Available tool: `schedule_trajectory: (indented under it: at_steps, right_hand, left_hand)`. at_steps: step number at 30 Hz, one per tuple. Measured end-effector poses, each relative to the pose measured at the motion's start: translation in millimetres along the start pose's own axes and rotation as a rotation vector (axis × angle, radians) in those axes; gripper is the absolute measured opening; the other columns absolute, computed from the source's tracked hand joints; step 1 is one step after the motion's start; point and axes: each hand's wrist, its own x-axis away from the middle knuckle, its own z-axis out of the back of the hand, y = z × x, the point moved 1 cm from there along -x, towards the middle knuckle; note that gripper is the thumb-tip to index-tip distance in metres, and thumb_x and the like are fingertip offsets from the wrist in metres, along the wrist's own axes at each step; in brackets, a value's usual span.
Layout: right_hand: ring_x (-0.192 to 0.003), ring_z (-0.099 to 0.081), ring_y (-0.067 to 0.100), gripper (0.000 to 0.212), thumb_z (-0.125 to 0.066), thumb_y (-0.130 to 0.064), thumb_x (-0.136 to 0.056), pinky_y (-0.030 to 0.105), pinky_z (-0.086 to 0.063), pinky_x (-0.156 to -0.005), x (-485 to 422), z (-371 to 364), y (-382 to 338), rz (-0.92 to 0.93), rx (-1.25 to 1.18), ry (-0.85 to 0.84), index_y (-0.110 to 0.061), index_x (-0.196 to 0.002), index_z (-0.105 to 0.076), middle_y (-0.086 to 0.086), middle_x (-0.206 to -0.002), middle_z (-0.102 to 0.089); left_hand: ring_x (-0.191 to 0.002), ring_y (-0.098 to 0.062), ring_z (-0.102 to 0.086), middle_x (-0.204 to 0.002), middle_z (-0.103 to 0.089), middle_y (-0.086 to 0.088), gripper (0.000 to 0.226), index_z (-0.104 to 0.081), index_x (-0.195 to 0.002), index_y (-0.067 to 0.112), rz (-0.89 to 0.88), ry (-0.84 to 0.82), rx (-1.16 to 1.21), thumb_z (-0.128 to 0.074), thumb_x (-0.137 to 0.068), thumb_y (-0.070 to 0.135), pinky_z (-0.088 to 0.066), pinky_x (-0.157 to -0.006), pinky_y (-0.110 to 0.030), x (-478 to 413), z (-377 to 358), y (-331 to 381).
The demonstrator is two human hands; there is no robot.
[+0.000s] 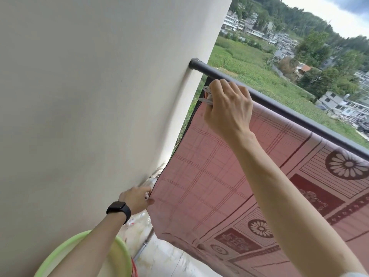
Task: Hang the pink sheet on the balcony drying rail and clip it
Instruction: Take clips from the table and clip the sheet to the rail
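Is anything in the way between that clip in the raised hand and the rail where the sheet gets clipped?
Nothing visible does. The right hand holds the white clip at the pink sheet's top corner, right beside the rail. Only the draped cloth lies there. The hand hides the exact spot.

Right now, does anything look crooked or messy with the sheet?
Nothing is torn or spilled. The sheet hangs crooked along its side edge by the wall, because the left hand pinches it there and seems to pull sideways. Up at the rail, the right hand grips a white clip; whether it's on yet is hidden.
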Motion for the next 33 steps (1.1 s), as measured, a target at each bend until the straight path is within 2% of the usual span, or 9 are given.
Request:
schedule_trajectory:
  at_steps: [6, 8, 11, 16, 19, 24, 27, 30, 33]
  right_hand:
    - [-0.075, -0.058, 0.026, 0.021, -0.037, -0.016, -0.084, 0.038, -0.044, -0.074, 0, 2, 1, 0.019, -0.004, -0.034, -0.013, -0.086, -0.057, 0.003, -0.080, -0.062]
    - [-0.075, -0.057, 0.027, 0.020, -0.037, -0.015, -0.084, 0.038, -0.044, -0.074, 0, 2, 2, 0.014, -0.004, -0.030, -0.012, -0.085, -0.057, 0.003, -0.079, -0.062]
    - [-0.076, -0.058, 0.027, 0.019, -0.038, -0.014, -0.083, 0.037, -0.042, -0.074, 3, 2, 2, 0.027, 0.011, -0.044, -0.012, -0.086, -0.058, 0.003, -0.080, -0.062]
    - [-0.075, -0.057, 0.028, 0.022, -0.034, -0.015, -0.085, 0.039, -0.043, -0.073, -3, 5, -3, 0.006, -0.013, -0.072, -0.012, -0.087, -0.056, 0.004, -0.080, -0.061]
    - [-0.061, -0.049, 0.025, 0.010, -0.039, -0.008, -0.088, 0.038, -0.041, -0.060, -7, 13, 6, -0.021, -0.118, -0.098, -0.011, -0.086, -0.048, -0.002, -0.070, -0.050]
    - [-0.056, -0.045, 0.013, 0.012, -0.057, -0.010, -0.094, 0.039, -0.046, -0.051, -35, 24, 24, -0.191, -0.459, -0.378, -0.011, -0.096, -0.045, -0.012, -0.070, -0.048]
    - [-0.063, -0.051, 0.017, 0.012, -0.056, -0.003, -0.092, 0.040, -0.048, -0.053, -49, 27, 26, -0.251, -0.564, -0.496, -0.010, -0.097, -0.048, -0.002, -0.078, -0.055]
    - [-0.066, -0.051, 0.019, 0.015, -0.053, 0.002, -0.091, 0.032, -0.043, -0.049, -55, 28, 31, -0.291, -0.604, -0.560, -0.012, -0.095, -0.051, 0.002, -0.080, -0.055]
    - [-0.073, -0.055, 0.012, 0.016, -0.065, -0.013, -0.092, 0.015, -0.041, -0.050, -56, 27, 40, -0.360, -0.682, -0.611, -0.020, -0.096, -0.052, -0.001, -0.090, -0.059]
  left_hand:
    - [-0.087, -0.018, -0.058, -0.093, -0.062, 0.010, 0.015, -0.061, -0.095, 0.032, -0.105, 0.008, 0.009, -0.058, -0.083, 0.042, -0.044, -0.067, -0.027, 3, 10, 29]
    - [-0.082, -0.008, -0.053, -0.092, -0.058, 0.018, 0.016, -0.064, -0.100, 0.032, -0.173, -0.052, -0.005, -0.058, -0.086, 0.037, -0.039, -0.061, -0.016, 13, 6, 35]
    - [-0.093, -0.021, -0.062, -0.102, -0.065, 0.008, 0.021, -0.057, -0.108, 0.038, -0.073, 0.032, -0.086, -0.054, -0.088, 0.041, -0.041, -0.064, -0.027, 17, 9, 15]
    - [-0.094, -0.022, -0.064, -0.100, -0.067, 0.008, 0.008, -0.061, -0.085, 0.030, 0.050, 0.055, -0.095, -0.061, -0.084, 0.037, -0.042, -0.070, -0.026, -6, 27, 25]
    - [-0.085, -0.018, -0.064, -0.090, -0.068, 0.008, 0.006, -0.064, -0.076, 0.031, 0.054, -0.060, 0.248, -0.064, -0.079, 0.026, -0.051, -0.065, -0.025, -19, 40, 46]
    - [-0.090, -0.010, -0.067, -0.124, -0.066, -0.003, 0.044, -0.067, -0.115, 0.023, -0.254, 0.015, 1.256, -0.074, -0.072, 0.028, -0.059, -0.068, -0.032, -13, 153, 135]
    - [-0.046, -0.006, -0.047, -0.113, -0.070, 0.008, 0.051, -0.060, -0.130, 0.022, -0.496, -0.108, 1.215, -0.074, -0.081, 0.026, -0.058, -0.076, -0.035, -2, 210, 176]
    - [-0.052, -0.001, -0.056, -0.085, -0.070, 0.004, 0.024, -0.068, -0.107, 0.010, -0.508, -0.035, 1.082, -0.076, -0.085, 0.018, -0.053, -0.062, -0.023, 0, 230, 193]
    - [-0.043, 0.005, -0.052, -0.074, -0.064, 0.001, 0.018, -0.065, -0.091, 0.004, -0.484, 0.102, 1.106, -0.079, -0.081, 0.011, -0.040, -0.045, -0.010, -2, 230, 194]
